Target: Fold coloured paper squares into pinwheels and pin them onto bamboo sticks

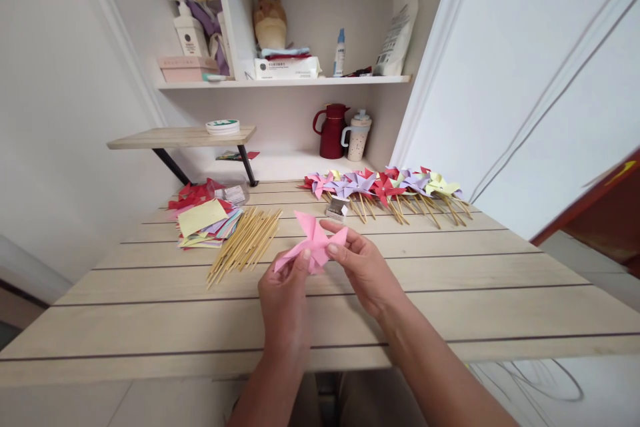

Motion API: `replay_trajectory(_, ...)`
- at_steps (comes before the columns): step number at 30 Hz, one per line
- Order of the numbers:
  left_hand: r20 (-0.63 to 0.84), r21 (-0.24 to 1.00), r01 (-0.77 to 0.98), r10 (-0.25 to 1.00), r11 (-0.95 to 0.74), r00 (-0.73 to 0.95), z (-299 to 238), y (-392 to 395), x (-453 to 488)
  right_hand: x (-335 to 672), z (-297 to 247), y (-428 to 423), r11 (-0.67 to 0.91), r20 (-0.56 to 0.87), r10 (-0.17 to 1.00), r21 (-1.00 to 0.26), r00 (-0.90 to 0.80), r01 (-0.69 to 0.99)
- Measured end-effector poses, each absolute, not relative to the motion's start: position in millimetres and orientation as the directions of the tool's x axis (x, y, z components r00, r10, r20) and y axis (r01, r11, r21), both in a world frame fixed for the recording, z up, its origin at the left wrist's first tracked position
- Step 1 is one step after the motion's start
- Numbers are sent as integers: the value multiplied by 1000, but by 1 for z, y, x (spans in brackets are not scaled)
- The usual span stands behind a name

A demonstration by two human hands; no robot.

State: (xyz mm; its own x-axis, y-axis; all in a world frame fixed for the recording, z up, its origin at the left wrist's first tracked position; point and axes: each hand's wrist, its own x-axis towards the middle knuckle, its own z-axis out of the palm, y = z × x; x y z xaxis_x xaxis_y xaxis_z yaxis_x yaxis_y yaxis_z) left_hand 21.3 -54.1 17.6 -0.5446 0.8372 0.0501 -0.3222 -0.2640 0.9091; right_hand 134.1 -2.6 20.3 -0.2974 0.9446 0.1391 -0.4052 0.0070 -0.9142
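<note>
Above the front middle of the table, a pink paper pinwheel (315, 240) with folded pointed blades is held between both hands. My left hand (289, 287) pinches its lower left side, thumb on top near the centre. On the right, my right hand (357, 263) grips another blade between thumb and fingers. No stick shows on this pinwheel. Left of my hands lies a loose bundle of wooden sticks (245, 243). Just beyond the pinwheel is a small open box (338, 208), its contents too small to make out.
Finished pinwheels on sticks (385, 187) lie in a row at the back right. A stack of coloured paper (203, 219) and red paper pieces (193, 195) sit at the left, by a small raised shelf (175, 138). A red jug (333, 133) and a cup (358, 137) stand behind.
</note>
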Motion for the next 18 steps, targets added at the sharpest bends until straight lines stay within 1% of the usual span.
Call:
replay_trajectory(3, 59, 910, -323, 851, -261, -522, 16, -54, 21, 134, 22, -4, 3, 153, 934, -907, -323, -421)
replay_trajectory(7, 61, 905, -331, 851, -267, -521, 14, -54, 21, 135, 19, -3, 39, 174, 936, -916, -305, -400)
replay_trajectory(13, 60, 913, -320, 859, -252, -508, 12, -54, 20, 136, 11, -2, 160, 228, 929, -958, -293, -239)
replay_trajectory(18, 44, 918, -319, 861, -235, -506, 11, -53, 20, 137, 12, -4, 250, 276, 920, -960, -278, -126)
